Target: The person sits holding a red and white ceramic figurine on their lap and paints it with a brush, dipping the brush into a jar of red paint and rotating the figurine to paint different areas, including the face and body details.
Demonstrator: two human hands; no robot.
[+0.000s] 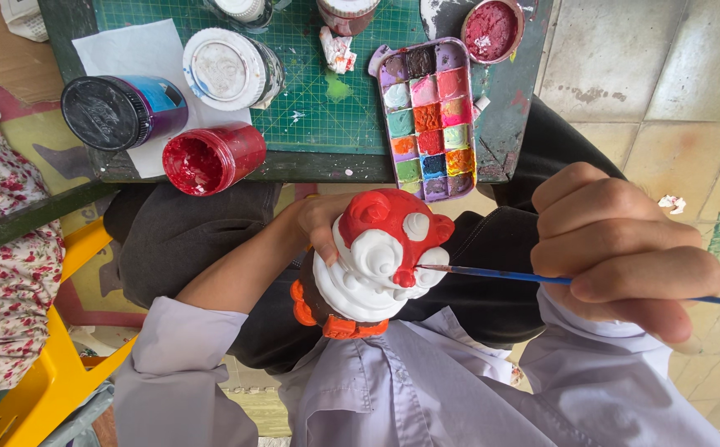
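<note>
My left hand grips a plaster figurine over my lap; it is white with red paint on its upper part and an orange base. My right hand holds a thin blue-handled paintbrush, and the brush tip touches the red patch at the figurine's middle. A rectangular paint palette with several coloured wells lies on the green cutting mat just above the figurine. An open jar of red paint stands at the table's near edge, left of the palette.
A dark-lidded jar, a white-lidded jar and a red paint lid sit on the small table. A yellow plastic chair and flowered fabric are at the left. Tiled floor lies to the right.
</note>
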